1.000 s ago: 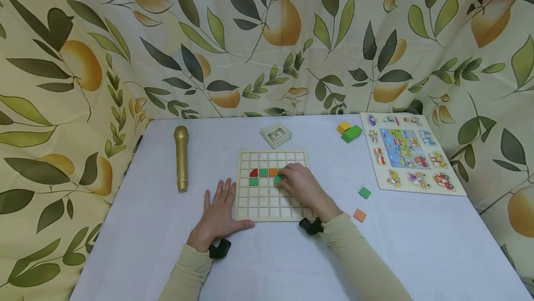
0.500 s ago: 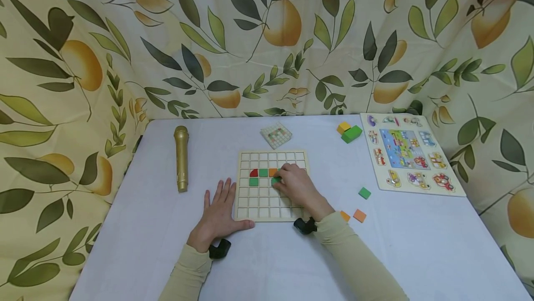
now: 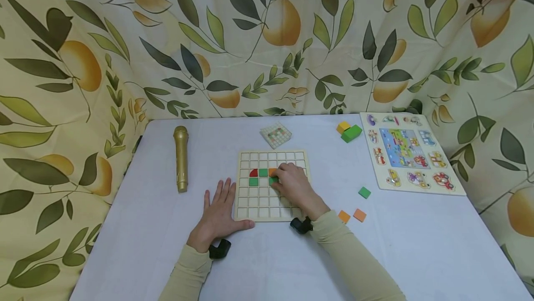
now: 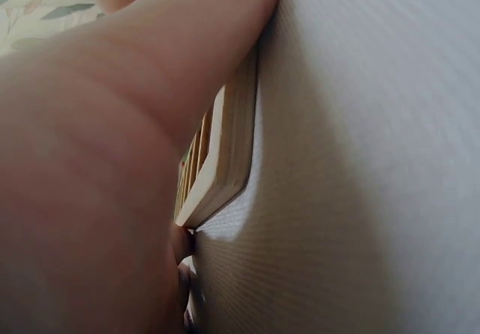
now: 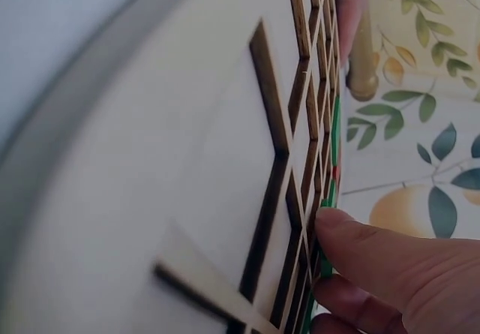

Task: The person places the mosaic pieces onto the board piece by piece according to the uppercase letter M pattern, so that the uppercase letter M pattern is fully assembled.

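Green tile (image 3: 272, 181) is pinched between thumb and finger of the right hand (image 3: 297, 185) in the head view, above the middle of a pale grid board (image 3: 258, 202) on the bench (image 3: 267, 264). The tile is plain, flat and partly covered by the fingers. The left hand (image 3: 219, 210) is spread flat, fingers just beside the board's left edge, thumb by its near edge. One row of the board holds a red piece (image 3: 254, 173) with a rounded corner, a second green tile (image 3: 263, 172) and an orange tile (image 3: 272, 172); a third green tile (image 3: 253, 182) sits on the near side of the red piece. Near the bench's far edge lies a patterned card (image 3: 276, 134), its marks too small to read. A gold microphone (image 3: 181, 159) lies towards the bench's left edge. Towards the right edge are three loose tiles (image 3: 365, 193), a yellow block (image 3: 343, 127) touching a green block (image 3: 352, 134), and, at the far right corner, a picture puzzle (image 3: 404, 185) with vehicle pictures.

In the left wrist view, the left hand brackets one corner of the board, whose layered side rests on the cloth.

In the right wrist view, the thumb and a finger press the tile edge-on against the board's raised ribs; whether it is fully in a cell cannot be told.
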The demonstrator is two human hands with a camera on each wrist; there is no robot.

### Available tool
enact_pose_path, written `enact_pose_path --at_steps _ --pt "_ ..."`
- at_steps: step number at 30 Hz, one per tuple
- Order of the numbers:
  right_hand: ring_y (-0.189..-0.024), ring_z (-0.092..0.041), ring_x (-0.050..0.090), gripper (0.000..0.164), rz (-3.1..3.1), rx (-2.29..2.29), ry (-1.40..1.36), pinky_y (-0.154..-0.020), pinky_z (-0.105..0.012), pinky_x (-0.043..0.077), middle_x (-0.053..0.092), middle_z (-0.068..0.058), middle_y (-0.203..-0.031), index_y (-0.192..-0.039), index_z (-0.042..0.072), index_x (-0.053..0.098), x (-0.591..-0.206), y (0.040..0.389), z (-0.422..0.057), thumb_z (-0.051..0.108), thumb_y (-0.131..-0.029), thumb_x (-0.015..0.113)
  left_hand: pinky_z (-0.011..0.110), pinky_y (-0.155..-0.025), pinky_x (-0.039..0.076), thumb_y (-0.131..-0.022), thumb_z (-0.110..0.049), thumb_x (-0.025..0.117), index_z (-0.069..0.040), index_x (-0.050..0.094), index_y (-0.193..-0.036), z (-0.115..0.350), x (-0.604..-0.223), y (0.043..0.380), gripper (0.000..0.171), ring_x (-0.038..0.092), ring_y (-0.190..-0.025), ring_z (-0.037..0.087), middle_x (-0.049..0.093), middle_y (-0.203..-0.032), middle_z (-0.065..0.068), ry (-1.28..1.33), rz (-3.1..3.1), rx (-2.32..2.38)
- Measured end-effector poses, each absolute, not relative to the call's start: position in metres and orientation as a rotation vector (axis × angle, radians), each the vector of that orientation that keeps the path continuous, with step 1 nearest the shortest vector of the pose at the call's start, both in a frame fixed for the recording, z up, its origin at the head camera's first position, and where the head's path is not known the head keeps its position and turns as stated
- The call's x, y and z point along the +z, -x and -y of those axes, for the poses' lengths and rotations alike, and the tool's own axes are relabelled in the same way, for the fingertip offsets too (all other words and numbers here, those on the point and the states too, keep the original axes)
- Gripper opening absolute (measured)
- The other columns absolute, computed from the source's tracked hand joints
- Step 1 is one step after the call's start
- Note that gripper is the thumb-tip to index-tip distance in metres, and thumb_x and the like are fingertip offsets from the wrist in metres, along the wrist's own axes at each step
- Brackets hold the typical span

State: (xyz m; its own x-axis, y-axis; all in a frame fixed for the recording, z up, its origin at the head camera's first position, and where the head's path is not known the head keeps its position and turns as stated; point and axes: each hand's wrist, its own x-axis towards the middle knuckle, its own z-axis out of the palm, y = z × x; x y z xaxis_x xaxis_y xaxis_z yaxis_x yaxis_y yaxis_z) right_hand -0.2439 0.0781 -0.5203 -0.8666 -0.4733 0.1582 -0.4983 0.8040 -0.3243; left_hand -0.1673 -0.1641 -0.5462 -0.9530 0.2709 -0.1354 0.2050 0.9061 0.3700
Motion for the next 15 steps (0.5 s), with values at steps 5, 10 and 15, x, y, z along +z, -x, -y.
enact_pose_path --at_steps 5,10,15 --pt "-0.093 -0.024 0.058 0.017 2.916 0.547 -0.763 -0.083 -0.044 0.046 0.064 0.000 -0.095 -0.096 0.012 0.072 -0.5207 0.2435 -0.0769 0.021 -0.083 0.080 0.061 -0.110 -0.005 -0.070 -0.082 0.060 -0.005 0.013 -0.157 0.1641 -0.5450 0.1665 0.125 -0.007 -0.147 0.029 0.002 -0.162 0.012 -0.366 -2.885 0.539" --pt "-0.088 -0.024 0.057 0.014 2.893 0.543 -0.776 -0.079 -0.045 0.047 0.062 0.000 -0.091 -0.090 0.013 0.073 -0.5211 0.2428 -0.0770 0.021 -0.082 0.081 0.061 -0.110 -0.005 -0.070 -0.082 0.060 -0.005 0.013 -0.157 0.1642 -0.5456 0.1671 0.124 -0.006 -0.147 0.030 0.002 -0.162 0.013 -0.363 -2.887 0.538" --pt "-0.088 -0.024 0.056 0.014 2.897 0.580 -0.782 -0.078 -0.044 0.046 0.062 -0.001 -0.094 -0.091 0.012 0.074 -0.5200 0.2397 -0.0785 0.020 -0.082 0.081 0.062 -0.110 -0.004 -0.071 -0.081 0.061 -0.004 0.015 -0.156 0.1640 -0.5450 0.1667 0.123 -0.005 -0.147 0.031 0.004 -0.162 0.014 -0.374 -2.900 0.543"
